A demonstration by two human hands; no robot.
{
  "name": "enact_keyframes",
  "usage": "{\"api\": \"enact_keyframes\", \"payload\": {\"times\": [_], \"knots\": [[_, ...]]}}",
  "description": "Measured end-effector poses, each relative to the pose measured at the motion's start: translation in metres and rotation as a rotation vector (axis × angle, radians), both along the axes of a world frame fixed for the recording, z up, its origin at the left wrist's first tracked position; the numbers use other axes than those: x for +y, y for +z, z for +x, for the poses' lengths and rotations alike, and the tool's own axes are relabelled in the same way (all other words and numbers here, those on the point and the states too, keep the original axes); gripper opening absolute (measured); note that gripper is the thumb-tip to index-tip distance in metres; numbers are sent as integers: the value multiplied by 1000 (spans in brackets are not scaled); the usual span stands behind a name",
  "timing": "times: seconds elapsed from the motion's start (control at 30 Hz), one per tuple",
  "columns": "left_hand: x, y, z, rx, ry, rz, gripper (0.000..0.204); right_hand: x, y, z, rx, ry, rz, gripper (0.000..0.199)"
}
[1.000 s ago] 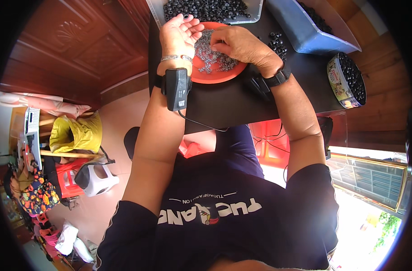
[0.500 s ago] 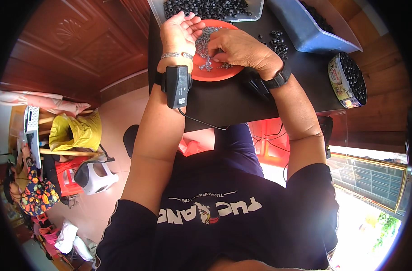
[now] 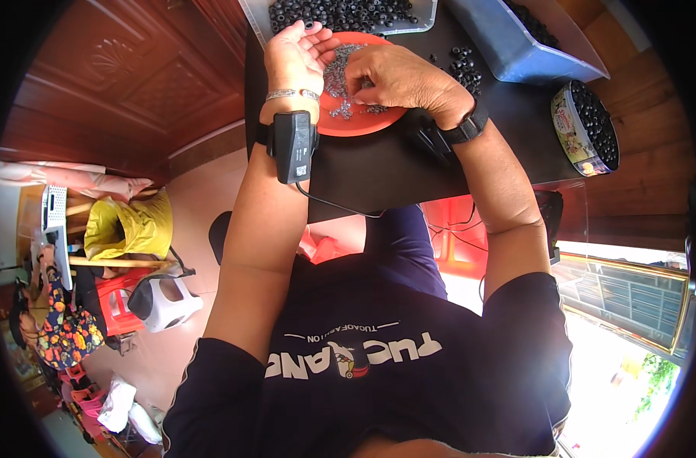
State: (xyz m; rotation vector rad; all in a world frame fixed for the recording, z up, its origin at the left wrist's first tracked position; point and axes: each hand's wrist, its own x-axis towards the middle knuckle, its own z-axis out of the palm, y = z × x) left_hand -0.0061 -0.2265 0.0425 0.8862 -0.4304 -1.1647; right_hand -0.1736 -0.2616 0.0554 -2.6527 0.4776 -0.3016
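Observation:
My left hand (image 3: 296,57) is palm up at the left rim of a round orange-red plate (image 3: 353,128). Its thumb and forefinger pinch a small black ring-shaped part (image 3: 310,24); the other fingers are half curled. Over the plate, my right hand (image 3: 397,79) reaches down with fingers bent and tips drawn together. Whatever is between those tips is hidden or too small to name. Small silvery pieces (image 3: 339,82) lie scattered on the plate, close to both hands.
Black parts fill a clear tray (image 3: 432,23) at the far side, a blue bin (image 3: 520,61) and a round tin (image 3: 573,141) at right. Loose black parts (image 3: 464,72) lie on the dark table (image 3: 348,175). A cable (image 3: 340,206) hangs from my left wrist. Another person (image 3: 69,324) is far left.
My view has shifted slightly. Both hands stay nearly in place, the left still pinching the black part and the right still bent over the silvery pieces.

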Motion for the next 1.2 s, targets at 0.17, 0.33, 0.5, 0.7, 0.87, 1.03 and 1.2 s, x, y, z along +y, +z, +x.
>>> {"api": "enact_keyframes", "payload": {"times": [0.17, 0.33, 0.5, 0.7, 0.87, 1.03, 1.2], "knots": [[-2, 0, 0, -17, -28, -11, 30, 4, 0, 1, 59, -34, -145, 12], [-4, -2, 2, -18, -32, -6, 29, 5, -3, 6, 112, -38, -301, 15], [-5, 0, -5, 42, -93, -21, 29, -18, -5, -4, -314, -113, -70, 12], [0, -2, -15, 76, -296, -78, 29, -23, 12, -16, -670, -204, 472, 12], [4, 2, -22, 65, -376, -110, 26, -21, 15, -14, -785, -225, 488, 12], [10, 8, -28, -15, -415, -177, 22, -20, 13, -13, -831, -176, 587, 13], [8, 6, -28, -25, -445, -206, 22, -18, 14, -12, -797, -159, 583, 13]]}}
